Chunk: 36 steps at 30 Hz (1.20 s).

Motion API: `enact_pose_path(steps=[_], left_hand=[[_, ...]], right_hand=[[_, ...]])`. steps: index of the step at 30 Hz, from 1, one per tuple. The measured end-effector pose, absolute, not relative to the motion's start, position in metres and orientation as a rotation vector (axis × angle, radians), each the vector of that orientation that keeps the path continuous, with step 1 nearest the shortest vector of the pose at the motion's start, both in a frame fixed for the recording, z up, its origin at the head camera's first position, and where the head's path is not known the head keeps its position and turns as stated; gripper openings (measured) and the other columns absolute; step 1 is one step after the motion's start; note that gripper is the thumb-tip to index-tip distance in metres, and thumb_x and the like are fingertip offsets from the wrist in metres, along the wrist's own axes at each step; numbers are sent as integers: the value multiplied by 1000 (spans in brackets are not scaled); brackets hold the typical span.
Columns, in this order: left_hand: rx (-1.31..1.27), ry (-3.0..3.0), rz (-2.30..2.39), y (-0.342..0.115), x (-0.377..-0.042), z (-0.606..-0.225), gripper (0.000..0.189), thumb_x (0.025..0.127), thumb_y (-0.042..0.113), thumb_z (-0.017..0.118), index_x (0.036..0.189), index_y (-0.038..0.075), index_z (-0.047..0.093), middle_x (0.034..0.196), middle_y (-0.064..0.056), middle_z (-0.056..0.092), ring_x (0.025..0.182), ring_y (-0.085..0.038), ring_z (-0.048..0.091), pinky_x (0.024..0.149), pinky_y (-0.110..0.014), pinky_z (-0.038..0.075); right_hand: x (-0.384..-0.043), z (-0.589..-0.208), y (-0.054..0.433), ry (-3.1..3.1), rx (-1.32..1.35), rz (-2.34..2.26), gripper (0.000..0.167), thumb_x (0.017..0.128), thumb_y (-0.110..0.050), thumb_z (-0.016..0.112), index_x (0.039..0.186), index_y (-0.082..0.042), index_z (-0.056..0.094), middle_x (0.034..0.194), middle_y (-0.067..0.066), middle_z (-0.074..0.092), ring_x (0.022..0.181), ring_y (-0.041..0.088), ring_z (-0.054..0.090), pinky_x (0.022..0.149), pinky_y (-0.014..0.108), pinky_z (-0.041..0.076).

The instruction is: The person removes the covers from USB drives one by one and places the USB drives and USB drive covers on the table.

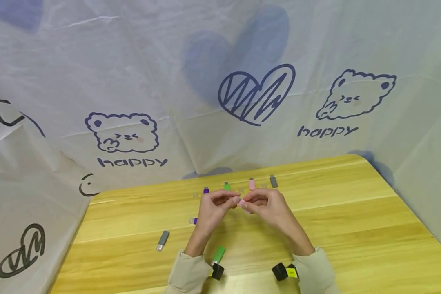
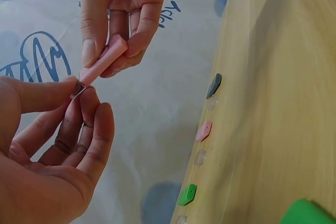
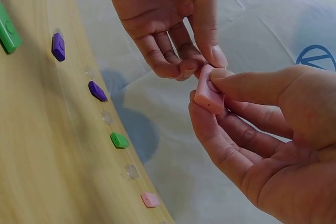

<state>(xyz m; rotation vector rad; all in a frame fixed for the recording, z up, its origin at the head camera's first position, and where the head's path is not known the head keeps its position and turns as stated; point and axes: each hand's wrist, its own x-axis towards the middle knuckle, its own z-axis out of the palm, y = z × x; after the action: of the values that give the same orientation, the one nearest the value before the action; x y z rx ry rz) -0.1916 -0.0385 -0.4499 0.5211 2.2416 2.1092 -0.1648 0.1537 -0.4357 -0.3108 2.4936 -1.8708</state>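
Observation:
Both hands meet over the table, working on one pink USB flash drive [image 3: 208, 95]. My right hand [image 1: 272, 208] pinches the drive's body between thumb and fingers. At the drive's other end, my left hand [image 1: 214, 212] pinches a small clear cap [image 2: 79, 91] at the metal plug, between thumb and fingertip. In the left wrist view the cap is at the plug end; how far it covers the plug I cannot tell. Fingers hide much of the drive in the head view.
Along the table's far edge stand purple [image 1: 206, 190], green [image 1: 226, 186], pink [image 1: 251, 183] and grey [image 1: 273, 181] drives, with clear caps [image 1: 195, 195] between them. Nearer lie another purple drive [image 1: 195, 221], a grey drive [image 1: 163, 239] and a green drive [image 1: 219, 254].

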Motion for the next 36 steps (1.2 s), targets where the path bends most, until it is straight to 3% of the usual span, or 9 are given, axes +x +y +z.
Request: enact_pose_path(steps=[2, 7, 12, 28, 36], left_hand=[[523, 2237, 2118, -38, -191, -450, 10, 93, 1, 75, 101, -4, 78, 93, -19, 75, 75, -18, 71, 77, -48, 62], [516, 2231, 2148, -35, -190, -449, 9, 92, 0, 75, 99, -6, 78, 93, -20, 75, 73, -15, 70, 74, -37, 62], [497, 2197, 2175, -32, -188, -448, 9, 92, 0, 76, 99, -6, 78, 95, -20, 75, 74, -13, 71, 73, -28, 61], [375, 2131, 2197, -25, -184, -449, 11, 91, 3, 77, 98, -7, 77, 96, -16, 74, 73, -15, 70, 75, -31, 62], [326, 2098, 2274, -32, -188, -446, 17, 93, 2, 75, 102, -13, 74, 96, -17, 75, 72, -14, 70, 76, -30, 61]], right_hand=[[-164, -435, 155, 2495, -318, -1866, 14, 93, -14, 78, 100, -1, 76, 95, 8, 75, 83, 21, 74, 74, 36, 62], [-163, -432, 159, 2466, -315, -1864, 16, 93, -15, 78, 100, -1, 76, 93, 9, 76, 83, 30, 74, 72, 35, 62], [-161, -429, 161, 2445, -290, -1857, 19, 93, -18, 79, 100, -1, 76, 92, 9, 76, 81, 28, 74, 69, 29, 61], [-159, -424, 169, 2389, -259, -1822, 20, 94, -14, 78, 102, 3, 74, 92, 11, 75, 78, 25, 74, 71, 35, 63], [-158, -423, 175, 2387, -261, -1795, 20, 93, -15, 78, 100, 3, 73, 89, 10, 75, 78, 27, 73, 71, 40, 63]])
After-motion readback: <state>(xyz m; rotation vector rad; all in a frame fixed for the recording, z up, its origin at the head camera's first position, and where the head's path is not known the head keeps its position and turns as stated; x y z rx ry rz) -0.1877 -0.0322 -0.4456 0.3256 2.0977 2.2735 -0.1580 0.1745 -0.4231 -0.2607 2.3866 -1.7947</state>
